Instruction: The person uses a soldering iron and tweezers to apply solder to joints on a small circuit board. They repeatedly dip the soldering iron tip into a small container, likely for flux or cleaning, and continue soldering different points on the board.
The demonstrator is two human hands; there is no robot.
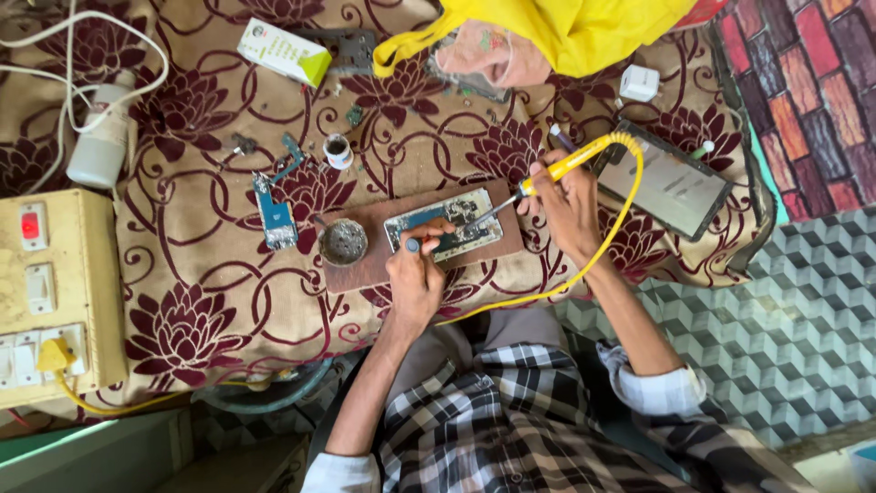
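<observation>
Opened phone (444,234) flat on wooden board (415,246), mid-table; left hand (415,278) fingers pinched on a small tool pressing it down, right hand (566,205) fingers wrapped round yellow soldering iron (557,172), tip on the board — best kept steady, touch brief, cord clear

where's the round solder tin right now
In the head view, the round solder tin sits at the left end of the brown wooden board, just left of the opened phone that the left hand steadies.
</observation>
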